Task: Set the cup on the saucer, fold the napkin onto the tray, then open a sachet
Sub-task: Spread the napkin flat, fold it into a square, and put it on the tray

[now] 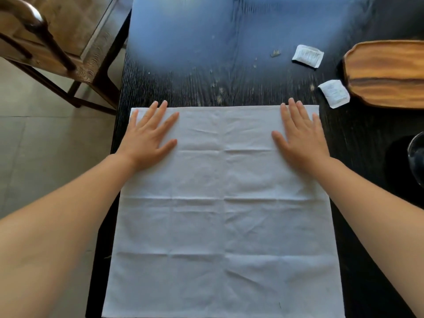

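Hands pressing napkin flat on table.
Left hand [150,136] and right hand [300,136] are lying palm-down, fingers spread, gripping nothing, on the far corners of the unfolded napkin [222,214]; tray [387,74] and sachets [308,56] are sitting far right.

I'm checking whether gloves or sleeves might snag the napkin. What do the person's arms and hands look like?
Both forearms are bare, with no sleeves in view. The left hand and right hand wear no gloves, and no watch or bracelet shows. The right hand may have a thin ring on one finger, but it is too faint to be sure.
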